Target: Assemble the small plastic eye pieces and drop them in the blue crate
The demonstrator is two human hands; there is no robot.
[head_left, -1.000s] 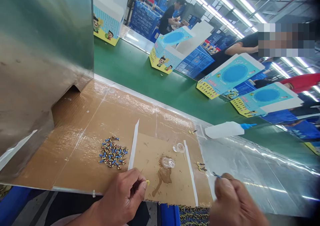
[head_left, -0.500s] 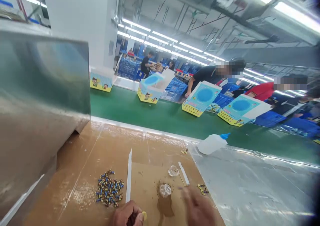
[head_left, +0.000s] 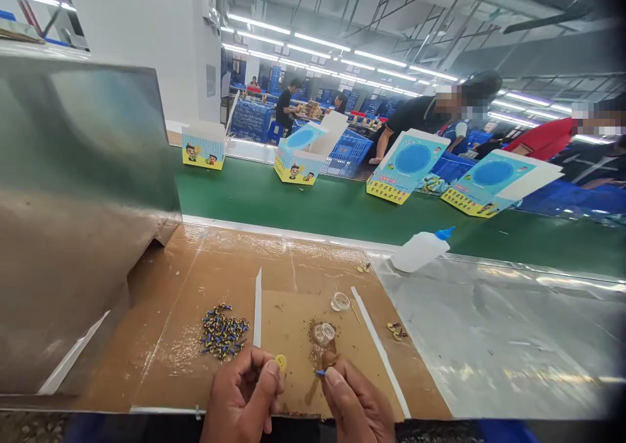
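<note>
Now, left hand point(head_left: 239, 394) higher, pinching yellow disc point(head_left: 280, 363)

Ahead of the left hand point(head_left: 239, 394) and right hand point(head_left: 355, 400), a hand could pass over the brown cardboard mat point(head_left: 288, 260), though a heap of small blue-and-gold parts point(head_left: 222, 331) and two clear plastic cups point(head_left: 323, 333) stand in the way. A tall steel panel point(head_left: 73, 201) walls the left, while a shiny plastic sheet point(head_left: 489, 325) gives room rightward, past a thin white strip point(head_left: 379, 355), up to a white squeeze bottle point(head_left: 420, 250).
</note>
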